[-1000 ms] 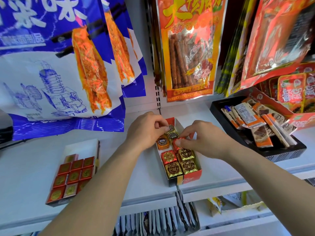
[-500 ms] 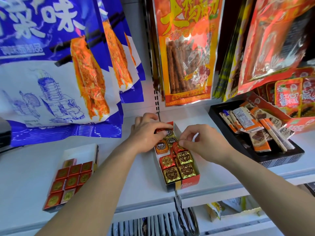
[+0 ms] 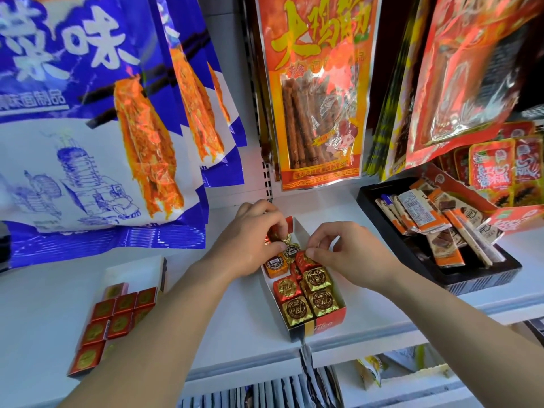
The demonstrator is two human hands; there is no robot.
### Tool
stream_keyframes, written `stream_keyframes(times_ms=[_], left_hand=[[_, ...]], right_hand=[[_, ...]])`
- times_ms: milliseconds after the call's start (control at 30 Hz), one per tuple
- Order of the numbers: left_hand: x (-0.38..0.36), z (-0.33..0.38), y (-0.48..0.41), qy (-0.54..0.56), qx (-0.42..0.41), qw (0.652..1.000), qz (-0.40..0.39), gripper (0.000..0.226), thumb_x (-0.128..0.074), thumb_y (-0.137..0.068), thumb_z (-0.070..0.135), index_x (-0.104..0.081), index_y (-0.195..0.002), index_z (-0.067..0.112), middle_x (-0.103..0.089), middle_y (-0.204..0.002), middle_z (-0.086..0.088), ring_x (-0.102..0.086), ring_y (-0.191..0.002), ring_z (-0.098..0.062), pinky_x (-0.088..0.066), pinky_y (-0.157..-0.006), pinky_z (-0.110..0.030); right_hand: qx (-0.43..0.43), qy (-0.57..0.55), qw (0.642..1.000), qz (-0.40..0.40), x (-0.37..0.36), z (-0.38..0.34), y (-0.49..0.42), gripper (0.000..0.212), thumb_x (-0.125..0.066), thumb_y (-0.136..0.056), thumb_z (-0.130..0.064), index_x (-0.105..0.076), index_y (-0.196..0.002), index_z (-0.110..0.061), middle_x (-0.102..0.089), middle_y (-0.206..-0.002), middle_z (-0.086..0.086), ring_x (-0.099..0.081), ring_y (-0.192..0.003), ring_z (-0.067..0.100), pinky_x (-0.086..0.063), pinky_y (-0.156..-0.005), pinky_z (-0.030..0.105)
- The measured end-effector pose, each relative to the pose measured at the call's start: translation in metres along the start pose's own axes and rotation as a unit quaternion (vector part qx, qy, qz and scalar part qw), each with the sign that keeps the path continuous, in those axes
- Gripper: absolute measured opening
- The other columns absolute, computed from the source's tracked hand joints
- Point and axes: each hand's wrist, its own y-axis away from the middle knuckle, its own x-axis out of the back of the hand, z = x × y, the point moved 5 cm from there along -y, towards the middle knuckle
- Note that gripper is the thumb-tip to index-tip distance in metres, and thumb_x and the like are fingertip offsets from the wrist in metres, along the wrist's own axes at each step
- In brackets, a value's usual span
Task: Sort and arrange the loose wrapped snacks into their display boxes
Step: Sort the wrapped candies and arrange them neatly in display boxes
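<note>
A narrow display box (image 3: 341, 300) stands on the white shelf (image 3: 235, 334), holding several foil-wrapped snacks in gold, red and orange. My left hand (image 3: 250, 242) reaches over the box's far end and pinches a gold-wrapped snack (image 3: 286, 240) by its twisted end. My right hand (image 3: 344, 251) is at the box's right side, its thumb and forefinger pinching a red-wrapped snack (image 3: 306, 260). Gold snacks (image 3: 297, 312) fill the near end. The far end of the box is hidden under my fingers.
A second box (image 3: 160, 275) of flat red squares (image 3: 117, 313) sits at the left. A black tray (image 3: 482, 278) of orange bar packets stands at the right. Large snack bags (image 3: 318, 92) hang above the shelf. Below the shelf edge more packets stand upright.
My left hand has lifted a gold snack by its twisted end near the box's far end. My right hand has stayed at the red snack, fingers shifting slightly.
</note>
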Motion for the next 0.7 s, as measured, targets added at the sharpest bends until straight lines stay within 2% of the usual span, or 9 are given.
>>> stream_keyframes(times_ms=[67, 133, 233, 300, 433, 567, 700], left_hand=[[0.001, -0.001, 0.005, -0.028, -0.021, 0.999, 0.028, 0.011, -0.072, -0.086, 0.031, -0.064, -0.089, 0.036, -0.051, -0.126, 0.018, -0.039, -0.12, -0.011, -0.043, -0.095, -0.033], [0.002, -0.007, 0.008, -0.033, -0.017, 0.998, 0.047, 0.011, -0.071, -0.087, 0.032, -0.066, -0.095, 0.037, -0.053, -0.127, 0.018, -0.041, -0.119, -0.01, -0.044, -0.094, -0.032], [0.0, -0.014, 0.009, -0.012, 0.026, 0.999, 0.028, 0.036, -0.07, -0.088, 0.036, -0.06, -0.122, 0.04, -0.051, -0.126, 0.014, -0.039, -0.119, -0.01, -0.044, -0.093, -0.03], [-0.002, -0.016, 0.008, -0.022, 0.047, 0.999, 0.008, 0.042, -0.067, -0.09, 0.04, -0.056, -0.13, 0.041, -0.05, -0.127, 0.012, -0.038, -0.12, -0.012, -0.044, -0.093, -0.031], [-0.003, -0.013, 0.004, -0.027, 0.057, 0.998, 0.018, 0.036, -0.066, -0.088, 0.05, -0.064, -0.122, 0.038, -0.054, -0.121, 0.012, -0.042, -0.117, -0.012, -0.047, -0.091, -0.036], [0.001, -0.004, 0.002, -0.048, 0.027, 0.996, 0.071, 0.019, -0.065, -0.091, 0.04, -0.071, -0.107, 0.033, -0.057, -0.121, 0.012, -0.045, -0.116, -0.013, -0.046, -0.09, -0.033], [-0.001, -0.011, 0.003, -0.045, 0.058, 0.997, 0.02, 0.034, -0.064, -0.089, 0.049, -0.068, -0.119, 0.033, -0.056, -0.128, 0.01, -0.041, -0.121, -0.015, -0.045, -0.094, -0.038]], right_hand=[[0.001, 0.0, 1.0, -0.001, 0.0, -0.001, 0.001, 0.011, -0.073, -0.087, -0.033, -0.068, -0.077, -0.035, -0.067, -0.078, -0.009, -0.056, -0.062, -0.006, -0.036, -0.051, 0.011], [0.001, 0.0, 1.0, -0.002, 0.0, -0.001, 0.001, 0.01, -0.072, -0.087, -0.033, -0.068, -0.078, -0.035, -0.067, -0.077, -0.009, -0.056, -0.061, -0.006, -0.036, -0.051, 0.01], [-0.001, -0.005, 1.0, 0.0, 0.0, -0.001, 0.002, 0.009, -0.072, -0.087, -0.032, -0.069, -0.079, -0.033, -0.066, -0.076, -0.009, -0.055, -0.061, -0.006, -0.037, -0.052, 0.01], [-0.001, -0.002, 1.0, -0.001, -0.002, -0.002, 0.003, 0.008, -0.072, -0.088, -0.033, -0.068, -0.081, -0.034, -0.066, -0.076, -0.009, -0.056, -0.063, -0.005, -0.038, -0.053, 0.011], [-0.002, -0.007, 1.0, -0.001, -0.003, -0.002, 0.002, 0.007, -0.071, -0.088, -0.033, -0.068, -0.081, -0.033, -0.066, -0.077, -0.008, -0.057, -0.067, 0.0, -0.04, -0.057, 0.016], [-0.003, -0.019, 1.0, -0.002, -0.004, -0.002, 0.001, 0.006, -0.072, -0.087, -0.031, -0.069, -0.081, -0.032, -0.066, -0.076, -0.008, -0.057, -0.064, -0.003, -0.04, -0.055, 0.011], [-0.002, -0.029, 1.0, -0.001, -0.004, -0.004, 0.002, 0.007, -0.073, -0.087, -0.029, -0.07, -0.081, -0.03, -0.067, -0.076, -0.007, -0.057, -0.064, -0.005, -0.041, -0.057, 0.008]])
